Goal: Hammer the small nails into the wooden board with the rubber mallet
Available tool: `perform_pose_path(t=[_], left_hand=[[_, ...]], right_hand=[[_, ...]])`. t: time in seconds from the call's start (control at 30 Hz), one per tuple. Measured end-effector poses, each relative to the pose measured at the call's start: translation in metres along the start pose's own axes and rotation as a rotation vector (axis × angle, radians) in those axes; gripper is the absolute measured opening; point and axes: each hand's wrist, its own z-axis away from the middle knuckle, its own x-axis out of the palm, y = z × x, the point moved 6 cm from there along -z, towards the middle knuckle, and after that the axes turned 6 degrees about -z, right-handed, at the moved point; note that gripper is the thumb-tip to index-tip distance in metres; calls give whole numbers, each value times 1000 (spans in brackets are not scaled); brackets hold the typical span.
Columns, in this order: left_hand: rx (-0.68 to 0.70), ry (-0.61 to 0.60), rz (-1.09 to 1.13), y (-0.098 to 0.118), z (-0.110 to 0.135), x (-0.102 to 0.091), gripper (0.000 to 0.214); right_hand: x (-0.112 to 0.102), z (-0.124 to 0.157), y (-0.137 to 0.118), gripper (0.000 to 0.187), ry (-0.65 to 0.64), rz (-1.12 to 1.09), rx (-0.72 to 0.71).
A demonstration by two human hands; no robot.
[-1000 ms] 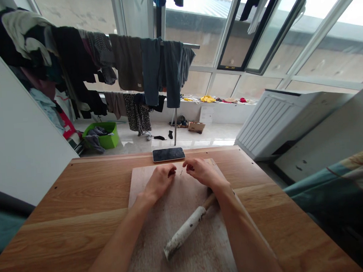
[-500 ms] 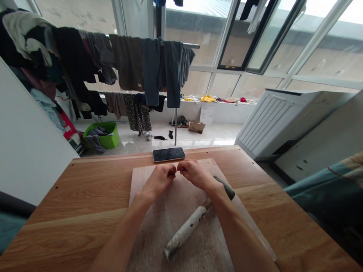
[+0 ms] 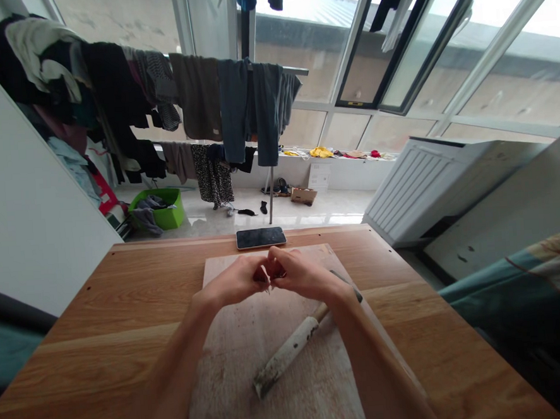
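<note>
My left hand [image 3: 237,281] and my right hand [image 3: 300,273] meet above the far part of a pale wooden board [image 3: 232,358] on a brown table [image 3: 101,321]. Their fingertips pinch together around a thin nail-like pin [image 3: 267,280] that points down between them. A hammer [image 3: 293,344] with a paint-stained white handle lies on the board under my right forearm, its dark head partly hidden behind my wrist.
A dark phone [image 3: 261,238] lies flat at the table's far edge, just past the board. Beyond the table stand a clothes rack hung with garments [image 3: 235,105], a green basket [image 3: 163,207], a white slatted panel [image 3: 425,181] and large windows.
My hands were a little apart near the board's far end. They have come together and lifted slightly, and a thin pin now shows between the fingertips. The hammer has not moved.
</note>
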Motion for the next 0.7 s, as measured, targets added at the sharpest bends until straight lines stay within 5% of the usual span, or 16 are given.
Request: perform_pose_path(t=[0.17,0.43,0.57,0.7], left_hand=[[-8,-43,-58,17,19,-14,27],[17,291,-401,46,59,-52,41],[33,310,-531,66,82,-32,43],[-31,253,-760,56,116,21,29]], right_hand=[[-11,12,-18,20,-41,-203,15],[-58,52,-69,23,294,-28,-77],[-79,78,-85,20,468,36,-95],[-73,111,-41,22,412,230,52]])
